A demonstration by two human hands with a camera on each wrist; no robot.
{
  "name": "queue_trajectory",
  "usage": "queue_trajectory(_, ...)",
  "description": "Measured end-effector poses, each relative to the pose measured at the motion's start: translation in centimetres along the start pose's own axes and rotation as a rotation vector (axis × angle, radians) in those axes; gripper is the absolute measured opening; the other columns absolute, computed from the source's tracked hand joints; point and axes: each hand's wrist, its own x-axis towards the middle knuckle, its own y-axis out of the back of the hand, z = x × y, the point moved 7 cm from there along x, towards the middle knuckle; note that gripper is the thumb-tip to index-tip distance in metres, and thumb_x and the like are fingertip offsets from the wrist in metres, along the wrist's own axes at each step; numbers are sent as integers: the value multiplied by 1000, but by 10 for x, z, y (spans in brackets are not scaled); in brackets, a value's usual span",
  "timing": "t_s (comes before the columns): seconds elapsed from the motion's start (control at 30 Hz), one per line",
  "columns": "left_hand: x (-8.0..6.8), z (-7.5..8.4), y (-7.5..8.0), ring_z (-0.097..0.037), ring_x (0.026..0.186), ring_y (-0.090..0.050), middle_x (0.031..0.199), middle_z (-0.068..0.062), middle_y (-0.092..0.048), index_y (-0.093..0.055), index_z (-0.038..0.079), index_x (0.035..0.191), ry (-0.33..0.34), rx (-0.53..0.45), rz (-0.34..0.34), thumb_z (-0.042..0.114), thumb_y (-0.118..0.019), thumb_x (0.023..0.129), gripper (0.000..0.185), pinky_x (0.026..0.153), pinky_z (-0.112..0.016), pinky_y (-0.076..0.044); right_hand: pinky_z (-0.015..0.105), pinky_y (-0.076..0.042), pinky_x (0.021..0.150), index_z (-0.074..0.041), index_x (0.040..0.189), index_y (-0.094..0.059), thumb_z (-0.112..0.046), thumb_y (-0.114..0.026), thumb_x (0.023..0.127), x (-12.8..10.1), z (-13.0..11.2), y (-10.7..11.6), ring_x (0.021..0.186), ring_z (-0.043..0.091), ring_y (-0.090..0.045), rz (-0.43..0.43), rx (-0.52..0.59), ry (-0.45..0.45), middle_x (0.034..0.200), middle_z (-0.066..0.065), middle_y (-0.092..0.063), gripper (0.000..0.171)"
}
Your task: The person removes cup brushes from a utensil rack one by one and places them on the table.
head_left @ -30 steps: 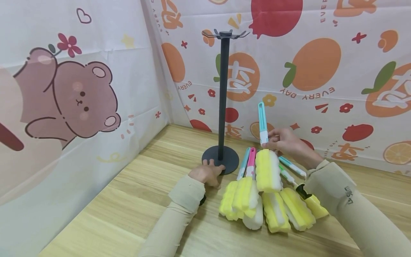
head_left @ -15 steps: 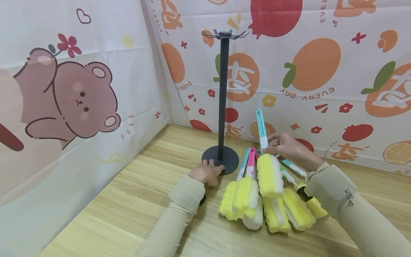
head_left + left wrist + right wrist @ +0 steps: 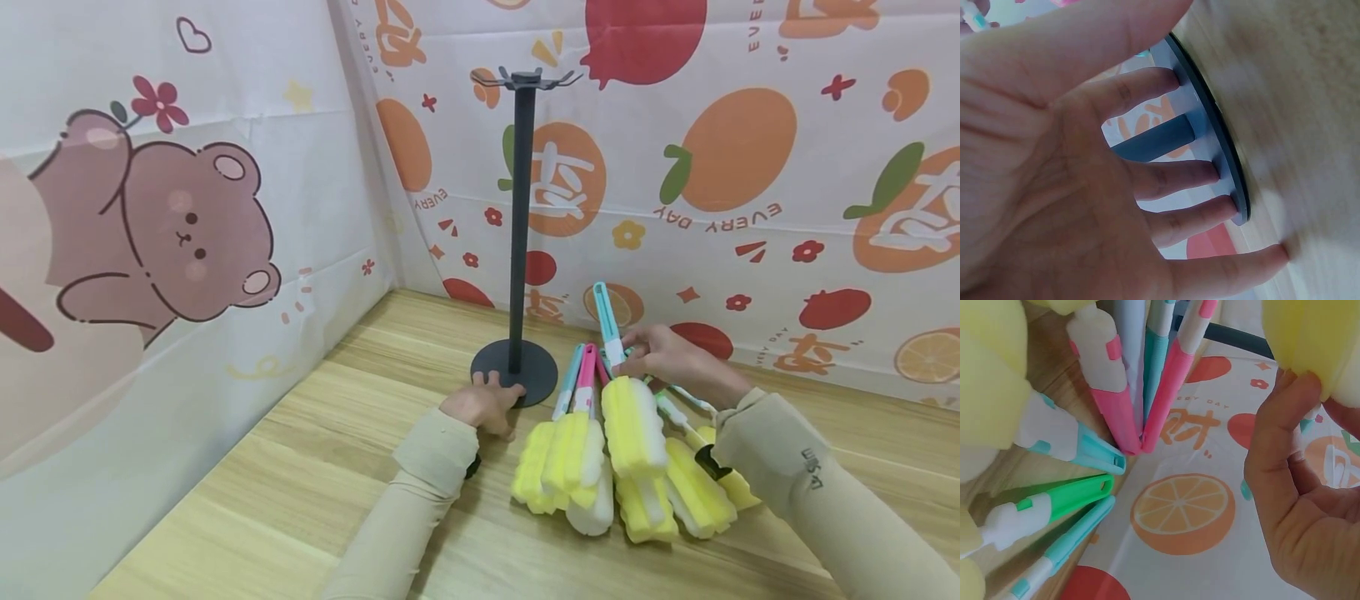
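— What's the setting around you?

— You're at a pale wood-grain counter [image 3: 247, 492] set into a corner. Printed cloth hangs on both sides: a brown bear [image 3: 161, 233] on the left sheet, oranges and red fruit on the far one. A dark stand [image 3: 519, 225] with a round base and small hooks at its top rises near the far middle of the counter.

— And my left hand [image 3: 480, 404]?

— It lies open with straight, spread fingers, their tips on the near edge of the stand's base; the left wrist view shows them resting on that disc.

— My right hand [image 3: 663, 354]?

— It pinches a sponge brush [image 3: 626, 392] at the neck, just above the sponge. The brush has a teal handle with a white collar and a yellow-and-white ribbed sponge head. It tilts with the handle pointing up and far, the sponge low over the others.

— The others?

— A fan of sponge brushes [image 3: 592, 467] lies on the counter right of the stand, yellow heads toward you, with pink, teal and green handles converging on the far side.
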Motion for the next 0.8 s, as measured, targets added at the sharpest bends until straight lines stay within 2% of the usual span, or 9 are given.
queue_trajectory(0.33,2,-1,0,-37,139,-30,157,-19,-29,-44,28,154,15,14,-4,31,-78,92,71,98,-52,-45,38,-58,72,15,136,-40,-13,-73,91,2,10,-5,77,20,-66,-23,6,-53,97,15,-66,62)
queue_trajectory(0.53,1,0,0,-37,138,-30,158,-19,-29,-43,27,154,15,19,-2,30,-78,92,71,98,-52,-46,37,-57,71,14,137,-39,-14,-73,90,1,13,-7,76,21,-61,-25,-16,-84,95,15,-63,65)
queue_trajectory(0.8,1,-1,-1,-37,139,-30,157,-19,-29,-43,28,155,11,20,-9,31,-77,93,71,99,-52,-45,35,-56,71,13,146,-30,-13,-73,89,0,21,-14,77,23,-59,-48,7,-118,95,15,-59,76)
